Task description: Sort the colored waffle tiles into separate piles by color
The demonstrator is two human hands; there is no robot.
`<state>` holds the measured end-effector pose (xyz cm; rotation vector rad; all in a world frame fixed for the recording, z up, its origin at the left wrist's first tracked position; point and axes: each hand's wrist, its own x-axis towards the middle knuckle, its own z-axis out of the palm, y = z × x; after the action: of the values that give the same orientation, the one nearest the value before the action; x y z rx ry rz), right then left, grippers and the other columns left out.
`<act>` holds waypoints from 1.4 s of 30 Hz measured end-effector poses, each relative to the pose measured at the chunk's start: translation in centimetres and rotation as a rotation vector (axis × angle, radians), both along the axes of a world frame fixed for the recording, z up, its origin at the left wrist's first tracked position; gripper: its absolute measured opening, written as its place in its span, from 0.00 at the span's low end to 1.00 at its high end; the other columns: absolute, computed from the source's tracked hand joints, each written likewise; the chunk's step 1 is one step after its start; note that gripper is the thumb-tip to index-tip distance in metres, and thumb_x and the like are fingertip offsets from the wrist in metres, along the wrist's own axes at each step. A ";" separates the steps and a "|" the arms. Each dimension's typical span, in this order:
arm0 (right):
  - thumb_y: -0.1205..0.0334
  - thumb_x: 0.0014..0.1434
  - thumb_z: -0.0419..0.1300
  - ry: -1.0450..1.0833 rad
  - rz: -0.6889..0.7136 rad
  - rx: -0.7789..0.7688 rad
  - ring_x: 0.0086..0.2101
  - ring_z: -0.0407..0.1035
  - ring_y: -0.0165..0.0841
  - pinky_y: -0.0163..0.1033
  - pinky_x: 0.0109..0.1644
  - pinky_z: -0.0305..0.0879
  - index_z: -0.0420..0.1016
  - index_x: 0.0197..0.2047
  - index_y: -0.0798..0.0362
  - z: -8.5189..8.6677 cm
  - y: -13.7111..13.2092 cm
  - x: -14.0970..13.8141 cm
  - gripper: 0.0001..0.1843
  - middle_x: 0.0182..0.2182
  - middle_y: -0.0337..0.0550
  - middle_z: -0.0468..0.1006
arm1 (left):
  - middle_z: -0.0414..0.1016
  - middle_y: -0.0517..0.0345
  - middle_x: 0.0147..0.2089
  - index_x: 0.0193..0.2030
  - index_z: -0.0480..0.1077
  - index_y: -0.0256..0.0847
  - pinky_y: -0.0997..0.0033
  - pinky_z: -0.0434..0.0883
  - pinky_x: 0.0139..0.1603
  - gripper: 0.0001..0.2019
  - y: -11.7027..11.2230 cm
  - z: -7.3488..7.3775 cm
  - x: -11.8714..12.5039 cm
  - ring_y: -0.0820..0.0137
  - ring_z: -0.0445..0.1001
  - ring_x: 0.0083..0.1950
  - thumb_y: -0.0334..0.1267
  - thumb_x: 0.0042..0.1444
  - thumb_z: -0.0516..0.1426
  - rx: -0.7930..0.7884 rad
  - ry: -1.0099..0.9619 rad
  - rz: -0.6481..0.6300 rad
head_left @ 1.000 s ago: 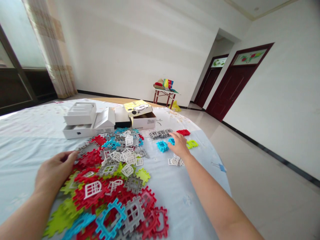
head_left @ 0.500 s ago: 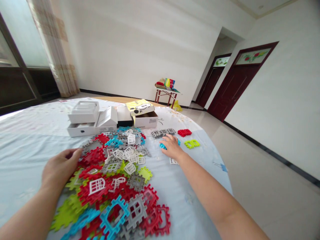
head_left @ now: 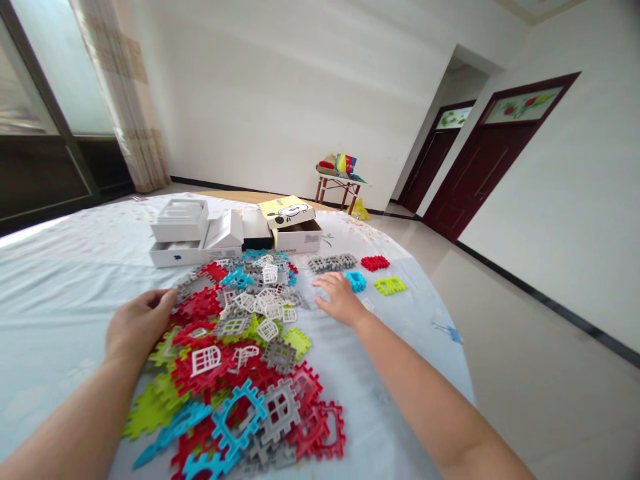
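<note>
My right hand (head_left: 340,299) is over the tablecloth with its fingers stretched out and nothing in them. Just beyond its knuckles lies a small stack of blue interlocking building pieces (head_left: 356,282). A white window piece (head_left: 367,304) lies partly hidden beside the wrist. My left hand (head_left: 143,321) rests at the left edge of a large heap, thumb and fingers drawn together by the red building pieces (head_left: 200,305). Whatever is between those fingertips is hidden. Red, green, grey and blue toothed pieces fill the heap, with white window pieces (head_left: 270,303) scattered on top.
A row of grey pieces (head_left: 333,263), a red stack (head_left: 375,263) and a green stack (head_left: 390,286) lie at the right of the table. White boxes (head_left: 175,255) and a box with a yellow lid (head_left: 287,212) stand behind the heap. The round table's edge curves on the right.
My right hand has moved left off the blue stack, which now shows fully, and its fingers are spread. My left hand stays beside the heap. The whole view has shifted slightly.
</note>
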<state>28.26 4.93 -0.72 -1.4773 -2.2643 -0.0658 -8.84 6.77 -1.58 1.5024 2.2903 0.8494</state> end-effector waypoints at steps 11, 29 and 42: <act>0.55 0.53 0.58 -0.094 0.191 -0.060 0.40 0.62 0.34 0.40 0.45 0.55 0.72 0.41 0.49 -0.8 -1.6 -4.9 0.13 0.36 0.43 0.72 | 0.72 0.54 0.29 0.43 0.71 0.43 0.73 0.59 0.27 0.26 0.1 -0.1 -0.1 0.67 0.67 0.30 0.57 0.47 0.47 -0.004 0.016 -0.013; 0.62 0.60 0.45 0.183 -0.150 0.037 0.39 0.65 0.32 0.38 0.46 0.57 0.71 0.40 0.52 2.2 -4.4 4.5 0.14 0.36 0.41 0.75 | 0.72 0.55 0.27 0.44 0.71 0.42 0.74 0.58 0.25 0.26 -0.1 0.2 0.0 0.69 0.65 0.28 0.57 0.47 0.46 -0.003 0.033 -0.027; 0.64 0.53 0.50 0.406 -0.373 0.033 0.36 0.68 0.32 0.36 0.43 0.62 0.73 0.40 0.53 0.2 -4.1 8.7 0.13 0.36 0.43 0.76 | 0.70 0.57 0.23 0.41 0.72 0.39 0.75 0.59 0.23 0.24 -0.4 0.8 0.3 0.68 0.66 0.27 0.54 0.46 0.49 0.029 0.057 -0.030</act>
<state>36.93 0.88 -0.56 -1.7002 -1.6471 0.0785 -8.58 6.38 -0.81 1.5886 2.2993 0.8453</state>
